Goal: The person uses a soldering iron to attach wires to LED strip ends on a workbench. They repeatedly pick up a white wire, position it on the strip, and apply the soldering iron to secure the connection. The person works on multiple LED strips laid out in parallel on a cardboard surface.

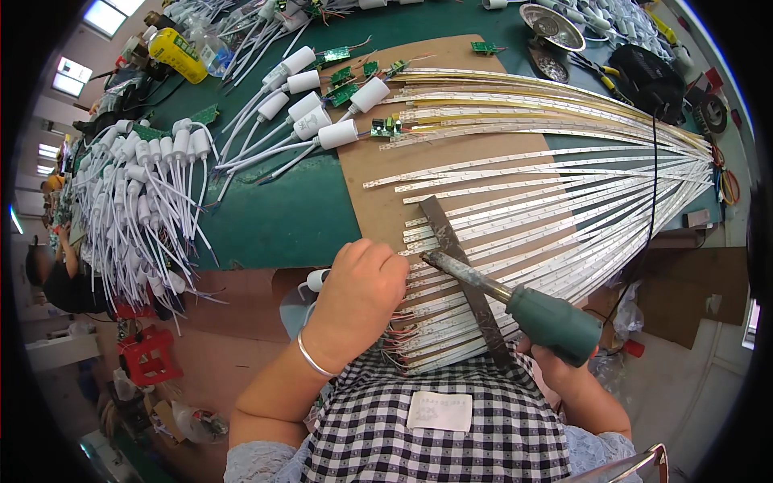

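Observation:
A soldering iron (555,326) with a thick green handle is in my right hand (555,366), whose fingers are largely hidden behind that handle. Its metal tip reaches leftward over the ends of the LED strips (515,221), close to my left hand (358,290). My left hand is closed at the strip ends, back upward; its fingertips and anything between them are hidden. Across the fanned-out strips lies a dark flat metal bar (463,278). Short wires (396,334) stick out from the strip ends nearest me. A white lamp cap (316,280) shows just beyond my left wrist.
Brown cardboard (374,213) lies under the strips on the green table (278,213). White lamp caps (306,117) with green circuit boards (342,88) lie beyond. A heap of wired caps (145,185) hangs over the left edge. A metal dish (551,28) and black cord (655,177) are on the right.

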Demonstrator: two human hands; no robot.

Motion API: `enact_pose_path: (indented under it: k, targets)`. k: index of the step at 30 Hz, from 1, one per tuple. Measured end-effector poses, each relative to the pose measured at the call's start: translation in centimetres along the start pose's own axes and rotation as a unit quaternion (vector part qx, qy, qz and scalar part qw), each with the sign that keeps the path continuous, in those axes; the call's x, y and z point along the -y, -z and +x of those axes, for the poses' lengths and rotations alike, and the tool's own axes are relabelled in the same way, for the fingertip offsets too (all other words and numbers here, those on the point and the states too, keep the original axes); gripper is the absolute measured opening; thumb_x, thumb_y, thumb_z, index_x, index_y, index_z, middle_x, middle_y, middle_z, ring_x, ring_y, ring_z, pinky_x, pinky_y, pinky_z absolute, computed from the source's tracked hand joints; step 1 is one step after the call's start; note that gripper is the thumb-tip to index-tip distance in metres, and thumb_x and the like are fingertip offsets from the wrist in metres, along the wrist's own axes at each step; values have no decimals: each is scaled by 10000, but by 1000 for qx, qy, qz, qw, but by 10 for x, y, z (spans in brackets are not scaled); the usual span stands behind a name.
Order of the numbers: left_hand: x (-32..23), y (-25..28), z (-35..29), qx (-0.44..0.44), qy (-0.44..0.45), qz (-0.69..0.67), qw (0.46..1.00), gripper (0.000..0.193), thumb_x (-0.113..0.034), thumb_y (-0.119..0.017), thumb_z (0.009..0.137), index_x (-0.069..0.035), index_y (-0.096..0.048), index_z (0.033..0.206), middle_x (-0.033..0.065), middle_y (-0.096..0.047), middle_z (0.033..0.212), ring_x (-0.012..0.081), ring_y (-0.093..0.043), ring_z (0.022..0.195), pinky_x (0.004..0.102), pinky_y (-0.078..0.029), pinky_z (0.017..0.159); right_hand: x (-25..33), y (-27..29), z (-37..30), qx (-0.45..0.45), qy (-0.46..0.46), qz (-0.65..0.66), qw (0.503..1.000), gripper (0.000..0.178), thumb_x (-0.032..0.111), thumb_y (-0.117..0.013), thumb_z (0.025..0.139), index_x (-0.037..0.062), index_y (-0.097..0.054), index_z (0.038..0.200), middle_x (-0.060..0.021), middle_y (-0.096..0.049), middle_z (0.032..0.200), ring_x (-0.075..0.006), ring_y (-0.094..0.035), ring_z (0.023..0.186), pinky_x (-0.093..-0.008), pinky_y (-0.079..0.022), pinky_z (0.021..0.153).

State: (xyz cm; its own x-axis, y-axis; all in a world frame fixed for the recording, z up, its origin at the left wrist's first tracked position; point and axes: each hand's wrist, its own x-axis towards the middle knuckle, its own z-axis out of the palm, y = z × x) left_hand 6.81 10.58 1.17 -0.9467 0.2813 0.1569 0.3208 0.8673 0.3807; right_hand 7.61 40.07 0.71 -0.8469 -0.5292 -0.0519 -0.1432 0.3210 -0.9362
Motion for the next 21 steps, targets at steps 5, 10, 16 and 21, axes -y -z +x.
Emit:
enact_pose_path:
  k: [5,10,16,21]
  targets:
    - [0,0,1,-2,-1,-7,1000,126,-22,-680,688,-46,-589,771,81,-550,763,272,-530,760,366,-452,703,-3,1,-4,-3,-7,-6,1000,362,-11,-506,803,-49,-522,1162,-94,-611,837,-149,-604,693,-288,-513,639]
    - [1,-1,1,-23,-4,-22,999,123,-11,-673,679,-51,-590,761,78,-543,744,266,-527,734,362,-450,685,-7,-2,-6,-27,-14,15,999,367,35,-519,817,-46,-511,1175,-92,-608,841,-150,-602,698,-284,-509,634]
    - [2,-6,0,-60,-3,-28,998,128,-8,-676,659,-64,-588,735,58,-535,717,250,-520,695,352,-434,648,-3,-3,-7,-33,-53,101,993,405,88,-537,815,-46,-494,1195,-99,-605,899,-160,-603,696,-287,-501,633]
    - [2,-8,0,-79,6,-15,997,144,-5,-681,636,-73,-587,721,39,-533,714,237,-515,681,343,-416,616,-9,-5,-9,-53,-53,115,990,434,95,-532,807,-40,-488,1217,-111,-606,941,-163,-600,680,-279,-488,626]
